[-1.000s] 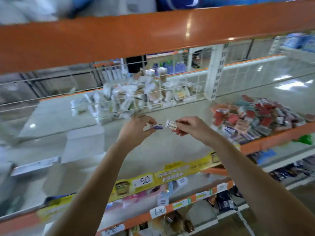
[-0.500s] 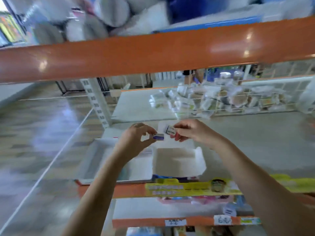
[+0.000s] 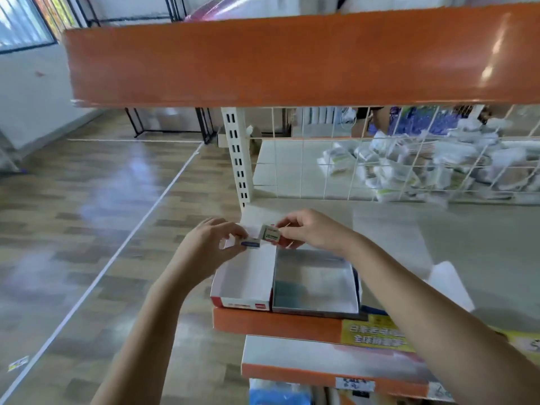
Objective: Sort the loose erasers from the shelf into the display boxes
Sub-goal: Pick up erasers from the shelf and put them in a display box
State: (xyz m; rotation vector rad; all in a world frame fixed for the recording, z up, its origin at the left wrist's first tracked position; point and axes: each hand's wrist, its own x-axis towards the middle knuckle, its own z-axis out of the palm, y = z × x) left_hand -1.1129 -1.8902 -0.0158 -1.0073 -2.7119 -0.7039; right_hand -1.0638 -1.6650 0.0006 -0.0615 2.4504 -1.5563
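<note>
head view: poised above two open display boxes at the shelf's [image 3: 467, 244] left end, left hand [image 3: 210, 247] pinching a blue-banded eraser [image 3: 250, 243], right hand [image 3: 309, 229] pinching a white "2b" eraser [image 3: 271, 232] with something red tucked beneath, kind unclear. both erasers aloft, just touching, over the far edge of the red-trimmed box [image 3: 244, 283]; blue-trimmed box [image 3: 315, 280] right beside it. likely risks: erasers swapped between boxes, or one slipping from a fingertip grip and bouncing off the shelf's near edge to the floor [image 3: 87, 214].

Left of my hands a glossy wood-plank floor [image 3: 87, 206] with a white line [image 3: 122, 252] runs to a white wall [image 3: 26, 92] and barred window [image 3: 20, 21].
</note>
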